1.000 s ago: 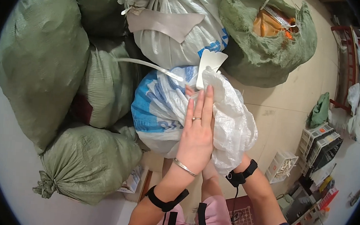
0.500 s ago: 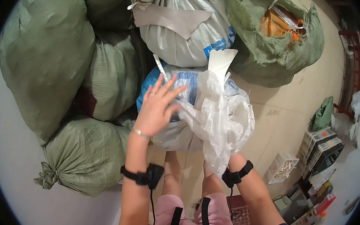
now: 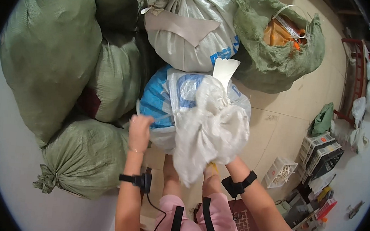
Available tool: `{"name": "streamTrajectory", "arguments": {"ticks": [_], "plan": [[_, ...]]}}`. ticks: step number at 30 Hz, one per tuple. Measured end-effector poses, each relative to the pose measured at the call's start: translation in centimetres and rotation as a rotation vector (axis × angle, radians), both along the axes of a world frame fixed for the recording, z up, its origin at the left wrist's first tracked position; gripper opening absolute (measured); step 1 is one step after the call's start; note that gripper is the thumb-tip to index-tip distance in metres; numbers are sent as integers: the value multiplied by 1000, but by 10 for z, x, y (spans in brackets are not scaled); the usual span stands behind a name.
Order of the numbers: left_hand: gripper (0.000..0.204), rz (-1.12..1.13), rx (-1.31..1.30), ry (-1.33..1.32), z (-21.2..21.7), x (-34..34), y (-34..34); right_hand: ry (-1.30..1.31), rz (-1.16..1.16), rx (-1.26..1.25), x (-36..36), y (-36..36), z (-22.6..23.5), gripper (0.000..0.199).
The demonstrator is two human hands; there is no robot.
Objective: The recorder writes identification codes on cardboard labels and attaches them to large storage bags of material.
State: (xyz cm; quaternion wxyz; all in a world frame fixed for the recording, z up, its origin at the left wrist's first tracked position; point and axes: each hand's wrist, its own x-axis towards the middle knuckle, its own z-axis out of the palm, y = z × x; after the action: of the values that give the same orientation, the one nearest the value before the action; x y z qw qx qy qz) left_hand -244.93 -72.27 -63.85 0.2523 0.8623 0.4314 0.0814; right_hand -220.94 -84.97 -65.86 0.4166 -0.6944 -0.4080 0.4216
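While gripping the blue and white sack (image 3: pixel 181 102) between both hands, midway through hauling it out from among the green sacks (image 3: pixel 81 159) toward the knees: left hand (image 3: pixel 139 131) closed on its lower left edge, right hand (image 3: pixel 210 168) mostly hidden under the loose white folds hanging over it, grip unclear. Next, probably, a firmer hold low on the right side before lifting. Against half a second ago, left hand lower and curled instead of spread flat, folds drooping further over the right wrist.

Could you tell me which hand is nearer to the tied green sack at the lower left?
Left. The left hand rests on the white-and-blue sack just beside the tied green sack; the right hand is hidden under white plastic, farther right.
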Motion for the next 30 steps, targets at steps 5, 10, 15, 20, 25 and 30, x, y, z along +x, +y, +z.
{"name": "streamTrajectory", "arguments": {"ticks": [5, 10, 15, 20, 25, 30], "plan": [[23, -254, -307, 469, 32, 15, -111, -7, -111, -66, 0, 9, 14, 51], [13, -107, -326, 233, 71, 105, -165, -543, 201, 3, -9, 50, 62, 22], [16, 259, -492, 136, 66, 194, -133, -882, 1242, -673, -43, 90, 105, 21], [18, 74, -854, -105, 68, 150, -118, -1899, 1130, -726, -103, 52, 34, 55], [26, -96, -1440, 837, 127, 80, -26, -1859, 1194, -925, -94, 48, 38, 69], [34, 381, -839, 170, 70, 75, 59, -1839, 1067, -1039, -98, 54, 47, 74]]}}
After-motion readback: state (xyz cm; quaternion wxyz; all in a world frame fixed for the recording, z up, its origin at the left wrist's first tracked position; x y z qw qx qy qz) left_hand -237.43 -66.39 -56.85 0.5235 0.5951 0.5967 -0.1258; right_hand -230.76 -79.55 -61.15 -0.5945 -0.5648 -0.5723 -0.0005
